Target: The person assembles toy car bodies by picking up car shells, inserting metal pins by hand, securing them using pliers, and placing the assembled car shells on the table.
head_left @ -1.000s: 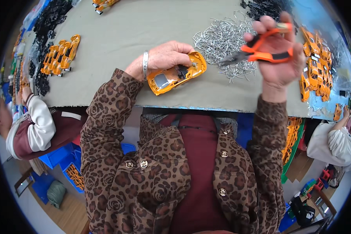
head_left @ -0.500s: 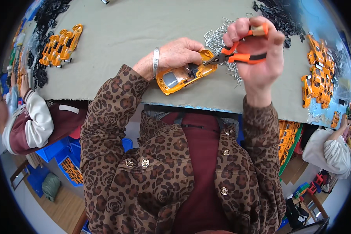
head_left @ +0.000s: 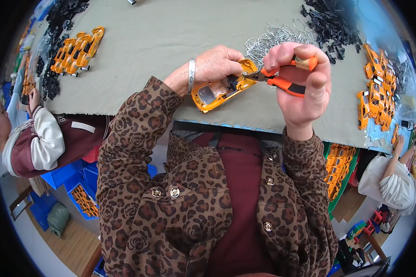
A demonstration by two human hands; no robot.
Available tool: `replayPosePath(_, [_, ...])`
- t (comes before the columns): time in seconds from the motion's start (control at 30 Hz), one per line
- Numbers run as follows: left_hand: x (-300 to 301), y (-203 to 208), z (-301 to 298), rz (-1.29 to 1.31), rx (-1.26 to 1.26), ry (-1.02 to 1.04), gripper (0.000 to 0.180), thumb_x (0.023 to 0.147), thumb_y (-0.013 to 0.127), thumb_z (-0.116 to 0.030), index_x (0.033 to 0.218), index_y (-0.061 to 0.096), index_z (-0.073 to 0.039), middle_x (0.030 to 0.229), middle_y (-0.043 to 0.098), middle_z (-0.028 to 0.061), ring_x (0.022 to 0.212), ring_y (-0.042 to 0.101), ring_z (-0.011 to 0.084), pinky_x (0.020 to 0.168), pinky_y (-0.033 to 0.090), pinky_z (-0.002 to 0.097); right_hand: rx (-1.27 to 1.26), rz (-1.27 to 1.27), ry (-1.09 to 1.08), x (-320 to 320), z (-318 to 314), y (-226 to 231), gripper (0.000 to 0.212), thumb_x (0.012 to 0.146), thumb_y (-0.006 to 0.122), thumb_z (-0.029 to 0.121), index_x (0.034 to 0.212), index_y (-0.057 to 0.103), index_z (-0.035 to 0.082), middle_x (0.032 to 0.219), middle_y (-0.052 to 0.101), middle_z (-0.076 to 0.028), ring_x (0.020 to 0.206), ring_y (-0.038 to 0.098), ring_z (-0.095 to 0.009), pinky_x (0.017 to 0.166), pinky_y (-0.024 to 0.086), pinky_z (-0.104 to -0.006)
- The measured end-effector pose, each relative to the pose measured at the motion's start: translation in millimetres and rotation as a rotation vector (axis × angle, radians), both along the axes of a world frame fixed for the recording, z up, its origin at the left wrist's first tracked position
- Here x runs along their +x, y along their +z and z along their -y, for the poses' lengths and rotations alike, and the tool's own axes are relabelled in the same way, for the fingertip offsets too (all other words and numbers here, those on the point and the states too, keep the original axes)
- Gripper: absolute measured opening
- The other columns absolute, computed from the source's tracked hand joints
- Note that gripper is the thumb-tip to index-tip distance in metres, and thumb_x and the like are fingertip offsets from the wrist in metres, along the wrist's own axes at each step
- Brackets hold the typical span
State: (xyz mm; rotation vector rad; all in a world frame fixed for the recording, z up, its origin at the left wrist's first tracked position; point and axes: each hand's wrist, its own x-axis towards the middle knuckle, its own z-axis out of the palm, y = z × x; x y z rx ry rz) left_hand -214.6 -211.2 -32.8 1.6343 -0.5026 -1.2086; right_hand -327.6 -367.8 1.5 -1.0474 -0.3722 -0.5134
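Observation:
My left hand (head_left: 219,63) grips a yellow-orange toy car body (head_left: 211,102), turned so its hollow inside faces up with clear and black parts showing. Fingers of that hand press at the car's far right end. In my right hand (head_left: 305,99) is a pair of pliers (head_left: 286,86) with orange and black handles. The plier jaws reach into the right end of the car body, close to my left fingertips. Whatever the jaws pinch there is too small to make out. Just beyond my right hand lies a heap of bent silver wire pieces (head_left: 275,40).
Rows of orange toy cars stand at the left (head_left: 78,51) and right (head_left: 379,94) of the cloth-covered table (head_left: 171,27). Piles of small black parts (head_left: 333,30) lie at the back. Co-workers sit on both sides. A crate of orange car bodies (head_left: 339,161) is below the table edge.
My right hand has come down and left, pushing the plier jaws further into the car's end. The plier handles look closer together. The view has shifted slightly.

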Motion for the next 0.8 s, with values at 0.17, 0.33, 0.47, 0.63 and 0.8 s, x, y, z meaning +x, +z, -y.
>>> replayPosePath(0.17, [2.8,2.1,-0.4,-0.013,0.05,0.021,0.018,0.082,0.057,-0.012,0.096,0.066,-0.003,0.078,0.063,-0.0004,0.067,0.056,0.0055,0.062,0.048,0.0225,-0.052,0.007,0.068,9.4,5.8,0.7,0.051,0.092,0.057,0.043,0.116,0.05,-0.002,0.101,0.058,-0.015,0.091,0.057,-0.023,0.08,0.049,-0.0358])
replayPosePath(0.33, [-9.1,-8.5,-12.9,0.098,-0.071,0.171,0.027,0.078,0.061,-0.016,0.098,0.064,0.002,0.082,0.064,0.0054,0.076,0.058,0.0127,0.068,0.049,0.0291,-0.177,0.113,-0.145,-25.1,18.1,23.8,0.066,0.087,0.058,0.055,0.12,0.048,-0.001,0.105,0.056,-0.02,0.095,0.056,-0.028,0.081,0.05,-0.0411])
replayPosePath(0.47, [-10.6,-15.0,-29.4,-0.159,-0.277,0.266,0.034,0.082,0.054,-0.002,0.117,0.054,0.0,0.095,0.062,0.0048,0.08,0.061,0.0117,0.07,0.052,0.0261,-0.834,-0.031,-0.553,-76.4,98.3,17.6,0.057,0.084,0.065,0.042,0.119,0.053,-0.001,0.105,0.057,-0.019,0.095,0.055,-0.03,0.081,0.048,-0.0427])
replayPosePath(0.63, [-21.0,17.2,-59.7,-0.214,-0.281,0.428,0.038,0.085,0.049,0.002,0.123,0.048,0.001,0.103,0.062,0.013,0.081,0.068,0.025,0.071,0.057,0.0338,-1.604,-0.405,-0.711,-106.9,132.5,-34.3,0.048,0.08,0.07,0.028,0.118,0.057,0.002,0.113,0.058,-0.014,0.102,0.055,-0.03,0.094,0.04,-0.0391])
replayPosePath(0.8, [-11.1,13.6,-62.3,-0.242,-0.326,0.542,0.038,0.085,0.047,0.002,0.124,0.047,0.001,0.103,0.062,0.0127,0.083,0.068,0.0261,0.073,0.058,0.0368,-1.663,-0.443,-0.79,-109.3,118.3,-39.1,0.053,0.079,0.07,0.031,0.123,0.056,0.005,0.125,0.055,-0.011,0.117,0.049,-0.031,0.101,0.033,-0.0431])
